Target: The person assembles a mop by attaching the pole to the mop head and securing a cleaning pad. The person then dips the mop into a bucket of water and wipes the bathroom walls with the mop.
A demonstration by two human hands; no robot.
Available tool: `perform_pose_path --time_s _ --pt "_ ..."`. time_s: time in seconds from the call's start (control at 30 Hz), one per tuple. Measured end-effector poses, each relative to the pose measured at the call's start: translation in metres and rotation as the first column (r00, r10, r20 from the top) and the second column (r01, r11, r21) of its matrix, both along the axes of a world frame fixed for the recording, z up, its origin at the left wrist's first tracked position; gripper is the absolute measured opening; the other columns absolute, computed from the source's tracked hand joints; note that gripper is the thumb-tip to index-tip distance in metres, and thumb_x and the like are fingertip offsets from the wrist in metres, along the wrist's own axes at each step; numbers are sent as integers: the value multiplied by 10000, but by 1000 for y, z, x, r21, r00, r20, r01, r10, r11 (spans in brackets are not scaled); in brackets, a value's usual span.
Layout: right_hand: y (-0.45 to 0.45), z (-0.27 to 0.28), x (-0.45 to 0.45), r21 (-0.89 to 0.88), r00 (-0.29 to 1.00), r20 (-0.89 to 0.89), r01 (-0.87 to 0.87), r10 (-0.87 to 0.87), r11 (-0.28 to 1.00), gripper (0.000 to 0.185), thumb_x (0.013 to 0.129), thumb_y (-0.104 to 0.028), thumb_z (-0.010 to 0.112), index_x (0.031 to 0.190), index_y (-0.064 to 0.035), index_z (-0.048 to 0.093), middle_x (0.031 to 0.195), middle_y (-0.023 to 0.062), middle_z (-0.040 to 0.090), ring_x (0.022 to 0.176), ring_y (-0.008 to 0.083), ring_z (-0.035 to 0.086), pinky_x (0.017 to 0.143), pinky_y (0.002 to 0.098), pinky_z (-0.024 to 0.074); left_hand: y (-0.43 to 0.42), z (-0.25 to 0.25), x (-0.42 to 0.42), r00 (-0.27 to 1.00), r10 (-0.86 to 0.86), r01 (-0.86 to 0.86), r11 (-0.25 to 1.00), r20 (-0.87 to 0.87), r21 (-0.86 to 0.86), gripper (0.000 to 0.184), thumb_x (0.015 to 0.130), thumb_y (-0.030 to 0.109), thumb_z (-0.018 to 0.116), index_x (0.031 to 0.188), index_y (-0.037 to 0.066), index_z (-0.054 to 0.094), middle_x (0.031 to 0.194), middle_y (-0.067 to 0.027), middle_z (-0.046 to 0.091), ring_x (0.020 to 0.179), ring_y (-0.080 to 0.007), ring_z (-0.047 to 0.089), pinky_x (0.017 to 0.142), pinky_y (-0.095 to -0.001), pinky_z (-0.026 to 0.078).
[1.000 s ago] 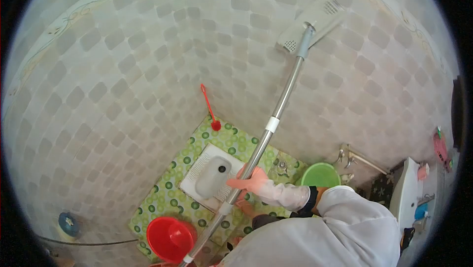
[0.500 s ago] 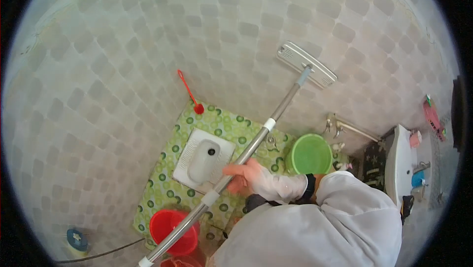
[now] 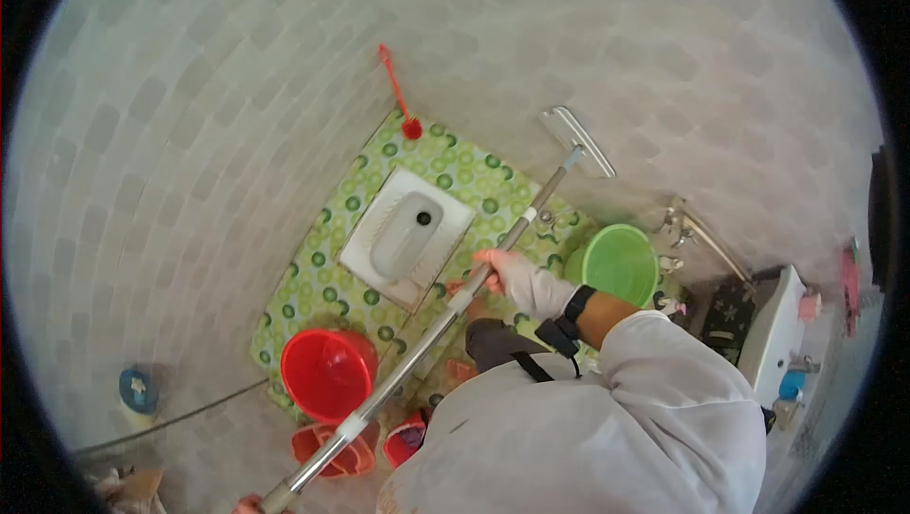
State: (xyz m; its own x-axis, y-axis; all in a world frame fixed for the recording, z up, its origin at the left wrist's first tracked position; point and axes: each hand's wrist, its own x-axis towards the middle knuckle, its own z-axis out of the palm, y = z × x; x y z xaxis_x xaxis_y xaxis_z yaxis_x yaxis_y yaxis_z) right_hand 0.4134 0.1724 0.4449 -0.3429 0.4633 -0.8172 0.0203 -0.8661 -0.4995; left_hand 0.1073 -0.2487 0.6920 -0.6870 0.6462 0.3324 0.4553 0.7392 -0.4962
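Note:
A metal mop pole [image 3: 422,348] runs diagonally from the lower left to a flat mop head [image 3: 579,142] against the tiled wall. Around the pole's middle, the fingers of my right hand [image 3: 507,277] are closed; it wears a pale glove, with a black band at the wrist. At the bottom edge my left hand [image 3: 249,504] is wrapped round the pole's lower end, mostly cut off by the frame. Beneath the pole lies green patterned flooring [image 3: 327,272] with a white squat toilet [image 3: 408,234].
A red bucket [image 3: 327,376] and a red basket [image 3: 355,457] stand on the left of the pole. On the right are a green basin [image 3: 621,267], wall taps [image 3: 678,220] and a sink [image 3: 773,329]. A red brush [image 3: 398,92] leans in the corner.
The mop head has come down the wall, from high up to lower near the floor, and now appears more edge-on. My left hand has come into view at the bottom; my right hand still holds the pole.

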Motion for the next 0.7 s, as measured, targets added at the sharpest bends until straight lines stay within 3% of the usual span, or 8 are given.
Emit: perform_pose_path --time_s 0.1,0.3,0.4,0.5,0.53,0.57,0.63,0.7 --pt "25 -89 6 69 980 139 -154 144 986 308 835 -285 618 909 13 608 686 75 616 525 146 554 431 241 394 45 -25 33 998 -68 65 989 17 129 144 567 244 691 659 150 631 626 -101 567 606 -310 571 547 -428 439" --pt "56 -192 -16 -229 917 151 396 -369 889 311 889 -295 555 766 -12 587 631 81 550 581 186 548 474 309 416 81 -106 78 973 -4 5 1000 232 -4 243 486 173 700 707 145 603 648 -82 503 643 -303 540 559 -418 419" --pt "44 -227 -5 27 985 133 -118 114 993 242 862 -164 473 716 -5 581 647 98 552 618 232 544 570 344 445 72 -137 85 985 -64 55 997 162 62 268 499 137 690 750 134 597 709 -96 528 685 -314 547 585 -431 428" --pt "7 -111 -27 178 971 -65 -216 231 960 174 819 -125 525 726 4 598 725 119 600 660 222 563 626 327 462 -14 -174 59 978 -19 -14 987 209 157 310 510 114 691 804 122 594 768 -108 545 734 -328 551 622 -438 437" --pt "-23 -161 -24 11 962 -271 -29 31 1000 112 801 -68 552 729 6 595 773 122 608 758 217 597 703 316 475 -55 -179 49 958 57 -117 973 282 199 343 515 103 694 843 115 594 807 -116 553 768 -337 553 651 -441 443" --pt "-49 -214 -3 381 814 -233 -428 533 820 60 808 -51 584 791 3 606 853 131 621 848 228 611 796 343 487 -70 -167 45 926 155 -202 974 343 105 330 535 113 702 846 94 593 807 -125 559 787 -351 554 675 -448 447" --pt "-68 -116 -14 -514 853 -520 -268 -47 815 216 862 -209 615 992 -37 622 1042 153 627 886 252 624 822 366 516 -120 -141 33 880 254 -241 967 401 -84 181 614 186 682 763 102 622 736 -142 592 715 -346 576 625 -452 454" --pt "-82 -83 -9 -408 753 -627 -536 200 739 292 886 -231 597 1086 -18 599 1108 147 615 983 239 613 866 367 503 -190 -137 16 748 442 -369 897 496 -243 155 694 278 655 728 127 672 730 -172 642 696 -320 622 619 -441 483"
